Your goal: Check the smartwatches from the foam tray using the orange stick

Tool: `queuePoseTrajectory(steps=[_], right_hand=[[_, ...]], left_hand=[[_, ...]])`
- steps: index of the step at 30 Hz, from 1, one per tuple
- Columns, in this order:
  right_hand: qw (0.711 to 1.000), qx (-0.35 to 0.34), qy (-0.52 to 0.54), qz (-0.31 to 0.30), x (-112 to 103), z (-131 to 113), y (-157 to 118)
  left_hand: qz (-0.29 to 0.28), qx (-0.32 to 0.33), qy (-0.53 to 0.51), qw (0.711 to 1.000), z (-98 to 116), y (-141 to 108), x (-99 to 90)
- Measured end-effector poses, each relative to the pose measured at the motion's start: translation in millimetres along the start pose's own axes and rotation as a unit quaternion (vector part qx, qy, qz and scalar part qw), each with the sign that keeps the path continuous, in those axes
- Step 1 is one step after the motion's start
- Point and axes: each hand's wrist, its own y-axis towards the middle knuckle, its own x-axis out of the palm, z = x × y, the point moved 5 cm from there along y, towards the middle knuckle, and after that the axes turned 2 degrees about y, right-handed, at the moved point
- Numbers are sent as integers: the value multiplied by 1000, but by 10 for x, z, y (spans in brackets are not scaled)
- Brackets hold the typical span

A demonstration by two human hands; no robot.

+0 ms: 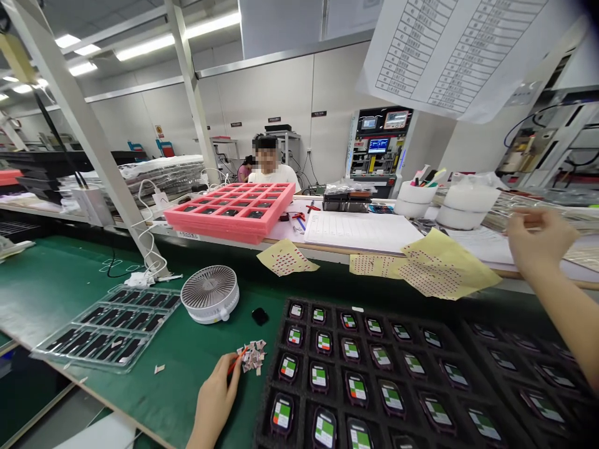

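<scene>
Left hand [215,399] is at the near part of the green-matted table [140,349]. Its fingers [223,381] are closed on a slim red tool [236,360]; the tool's tip is too small to identify. The tool reaches a small heap of white-and-red label scraps [253,357], which lies on the mat just beside the hand.

Right hand [538,240] is raised at the right of the view, above the far edge of a black foam tray [374,374]. Its fingers [526,218] are loosely curled and apart, with no held item visible. The tray's compartments each carry one upright-facing dark-cased device with a green, red and white display [356,388].

Left of the scraps stand a white desk fan [210,294], a small black item [259,316] and a clear plastic tray [105,327] of black strips. Yellow sheets with red dot rows [444,265] lie across the table edge ahead. On the far table are a pink foam tray [229,212] and a white ruled pad [360,231]. A co-worker [274,178] sits behind the pink tray, and a printed chart [453,50] hangs overhead.
</scene>
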Motion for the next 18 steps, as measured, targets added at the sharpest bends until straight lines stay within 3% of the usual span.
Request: queuePoseTrajectory(steps=[3, 5, 9, 12, 15, 18], right_hand=[[997, 79, 22, 5, -125, 95, -118], [998, 48, 33, -25, -218, 113, -262], [987, -54, 26, -151, -392, 154, -707], [963, -36, 57, -261, -587, 166, -1141], [930, 68, 126, -340, -944, 76, -1633], [929, 67, 181, -317, -1541, -278, -2146]], left_hand=[[-4, -3, 5, 1000, 18, -9, -11], [-9, -1, 8, 1000, 26, -15, -7], [-9, 20, 14, 1000, 44, -5, -2], [10, 42, 33, 999, 76, 16, -31], [49, 84, 46, 994, 159, 18, -86], [89, 141, 39, 985, 244, -43, -161]])
